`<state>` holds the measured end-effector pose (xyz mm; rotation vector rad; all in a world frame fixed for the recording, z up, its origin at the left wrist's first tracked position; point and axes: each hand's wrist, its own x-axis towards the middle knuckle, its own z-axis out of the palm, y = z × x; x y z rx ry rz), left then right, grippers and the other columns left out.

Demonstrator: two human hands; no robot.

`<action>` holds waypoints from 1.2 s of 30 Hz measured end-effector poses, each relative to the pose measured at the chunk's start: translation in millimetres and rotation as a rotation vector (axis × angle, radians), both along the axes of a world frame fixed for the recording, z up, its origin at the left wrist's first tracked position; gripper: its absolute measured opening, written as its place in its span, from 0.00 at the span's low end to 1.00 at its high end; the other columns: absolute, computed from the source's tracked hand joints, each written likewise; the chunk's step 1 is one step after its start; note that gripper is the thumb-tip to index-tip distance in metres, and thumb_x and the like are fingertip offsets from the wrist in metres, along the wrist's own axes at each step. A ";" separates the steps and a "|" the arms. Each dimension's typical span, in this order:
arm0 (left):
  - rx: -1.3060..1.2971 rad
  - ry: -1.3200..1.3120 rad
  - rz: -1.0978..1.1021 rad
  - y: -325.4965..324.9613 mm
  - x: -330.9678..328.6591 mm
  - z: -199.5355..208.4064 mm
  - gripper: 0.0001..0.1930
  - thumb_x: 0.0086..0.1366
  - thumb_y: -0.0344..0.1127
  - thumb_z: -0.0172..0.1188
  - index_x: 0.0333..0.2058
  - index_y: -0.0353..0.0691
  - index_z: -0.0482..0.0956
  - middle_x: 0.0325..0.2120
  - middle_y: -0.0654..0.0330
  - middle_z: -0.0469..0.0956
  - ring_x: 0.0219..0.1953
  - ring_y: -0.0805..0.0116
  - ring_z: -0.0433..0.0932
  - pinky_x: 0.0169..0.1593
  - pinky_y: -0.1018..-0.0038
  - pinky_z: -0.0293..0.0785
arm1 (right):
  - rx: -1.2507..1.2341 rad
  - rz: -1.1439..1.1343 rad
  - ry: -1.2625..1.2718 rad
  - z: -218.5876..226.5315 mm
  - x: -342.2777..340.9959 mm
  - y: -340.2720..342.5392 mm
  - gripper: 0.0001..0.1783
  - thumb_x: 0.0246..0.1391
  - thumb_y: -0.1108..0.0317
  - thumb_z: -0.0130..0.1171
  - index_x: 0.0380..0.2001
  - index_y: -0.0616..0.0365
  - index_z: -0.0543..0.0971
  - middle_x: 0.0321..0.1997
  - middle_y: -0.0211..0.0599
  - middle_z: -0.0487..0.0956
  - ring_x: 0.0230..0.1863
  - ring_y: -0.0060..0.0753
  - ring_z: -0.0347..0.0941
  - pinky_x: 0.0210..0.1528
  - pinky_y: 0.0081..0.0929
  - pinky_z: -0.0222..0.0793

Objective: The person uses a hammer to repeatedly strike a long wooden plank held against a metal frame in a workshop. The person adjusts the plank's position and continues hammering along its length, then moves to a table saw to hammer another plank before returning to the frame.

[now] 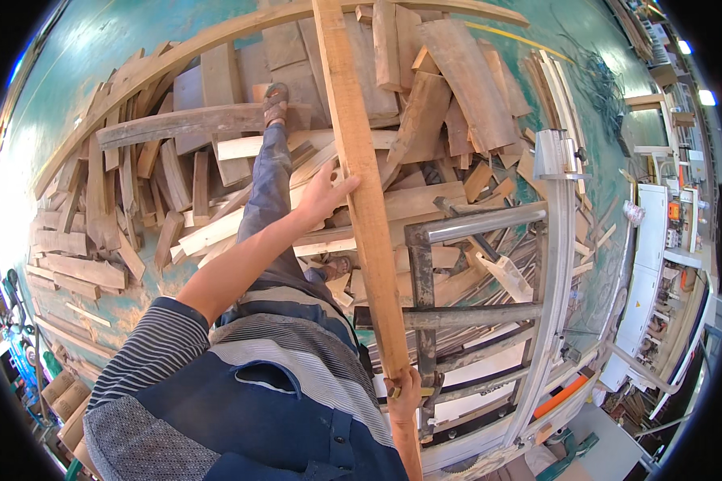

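Observation:
A long, straight wooden beam (361, 180) runs from the top of the view down toward my body. My left hand (326, 195) grips its left edge around the middle, thumb lying over the upper face. At the near end my right hand (405, 394) is closed around the beam, close to a small yellowish piece that I cannot make out. The beam's lower part crosses over a bar of a dark metal frame (419, 268). Its far end runs out of the picture.
Loose planks and offcuts (204, 120) lie in piles around my legs, with a long curved timber (176, 56) behind them. To the right stands a machine with a metal rail (549, 264) and bars. Beyond it is a white cabinet (646, 232).

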<state>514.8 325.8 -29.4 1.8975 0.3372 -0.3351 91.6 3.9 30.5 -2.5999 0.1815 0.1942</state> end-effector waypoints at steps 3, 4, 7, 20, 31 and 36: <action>-0.290 0.063 0.051 -6.4 18.0 -4.8 0.38 0.68 0.55 0.67 0.60 0.26 0.70 0.54 0.43 0.80 0.55 0.56 0.81 0.58 0.62 0.75 | -0.003 0.007 -0.001 0.0 -0.5 0.4 0.29 0.52 0.62 0.76 0.55 0.56 0.76 0.56 0.54 0.77 0.51 0.63 0.77 0.48 0.50 0.77; -0.265 0.088 0.070 -9.3 21.8 -6.2 0.37 0.68 0.54 0.67 0.61 0.26 0.70 0.54 0.45 0.80 0.56 0.59 0.79 0.60 0.64 0.73 | -0.003 0.007 0.006 0.3 -0.7 0.4 0.29 0.52 0.62 0.76 0.55 0.56 0.76 0.56 0.54 0.77 0.50 0.64 0.77 0.47 0.50 0.77; -0.256 0.105 0.093 -13.2 29.2 -11.0 0.36 0.68 0.51 0.69 0.63 0.28 0.71 0.55 0.50 0.80 0.59 0.65 0.77 0.65 0.68 0.69 | 0.002 -0.003 0.026 0.7 -1.1 0.4 0.28 0.53 0.62 0.76 0.54 0.56 0.75 0.57 0.54 0.76 0.51 0.64 0.77 0.47 0.50 0.77; -0.499 0.134 -0.094 22.0 32.9 -10.8 0.40 0.65 0.42 0.73 0.68 0.27 0.64 0.63 0.50 0.73 0.67 0.62 0.71 0.72 0.65 0.63 | -0.086 0.006 -0.001 -0.6 -4.1 8.1 0.25 0.56 0.60 0.74 0.52 0.57 0.76 0.57 0.56 0.76 0.52 0.64 0.77 0.49 0.50 0.77; -0.437 0.131 -0.195 15.5 -2.4 -18.7 0.40 0.66 0.40 0.72 0.68 0.25 0.63 0.66 0.46 0.70 0.69 0.58 0.70 0.72 0.64 0.65 | -0.049 0.009 0.015 2.6 -0.8 6.3 0.26 0.57 0.60 0.74 0.53 0.58 0.76 0.57 0.56 0.76 0.52 0.64 0.78 0.49 0.51 0.78; -0.263 0.163 -0.184 -4.4 -39.8 -7.9 0.42 0.65 0.45 0.73 0.66 0.21 0.63 0.60 0.41 0.74 0.62 0.53 0.76 0.65 0.62 0.72 | -0.036 0.009 0.026 5.6 1.3 6.8 0.26 0.57 0.59 0.73 0.53 0.59 0.76 0.57 0.57 0.76 0.52 0.65 0.77 0.49 0.51 0.78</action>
